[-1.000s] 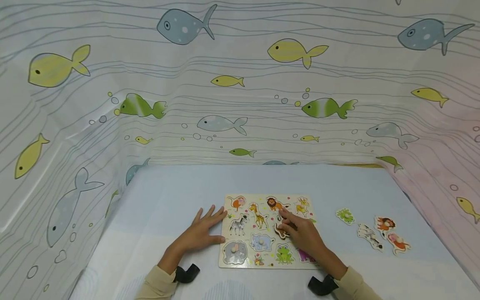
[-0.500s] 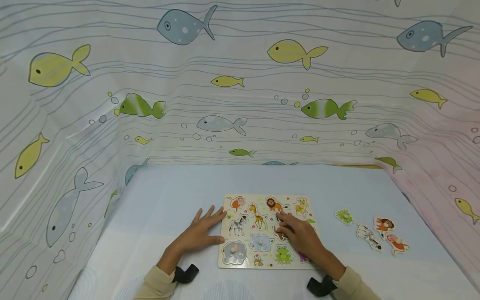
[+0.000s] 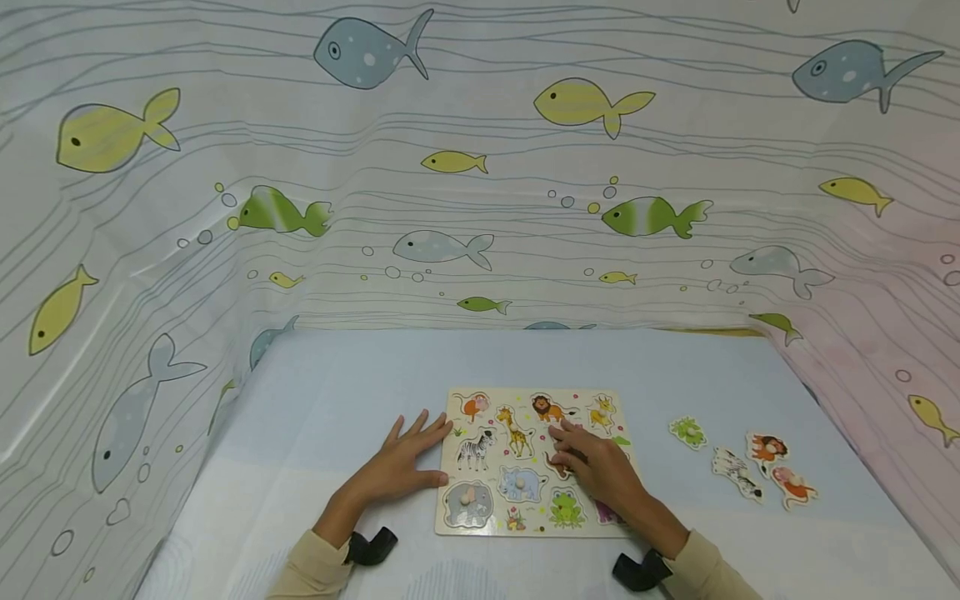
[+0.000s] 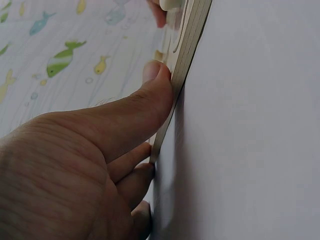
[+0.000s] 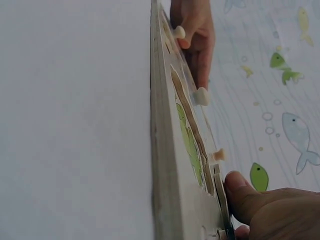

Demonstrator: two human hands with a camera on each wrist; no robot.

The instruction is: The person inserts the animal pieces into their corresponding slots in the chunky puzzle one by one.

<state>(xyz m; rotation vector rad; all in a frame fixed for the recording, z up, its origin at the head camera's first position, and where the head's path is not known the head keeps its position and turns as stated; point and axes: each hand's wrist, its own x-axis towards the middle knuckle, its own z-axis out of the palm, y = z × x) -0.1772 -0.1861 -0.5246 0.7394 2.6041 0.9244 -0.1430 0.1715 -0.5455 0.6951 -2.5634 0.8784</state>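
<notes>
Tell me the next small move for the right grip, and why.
Probably nudge the puzzle piece under the right grip until it settles: in the right wrist view, its edge appears to stand above the board, while the left grip touches the board's left edge, which should help steady the board.

Pale puzzle board (image 3: 512,396) flat, partly filled; brown animal piece (image 3: 558,464) mostly hidden.

No legible txt, nos. or logos
</notes>
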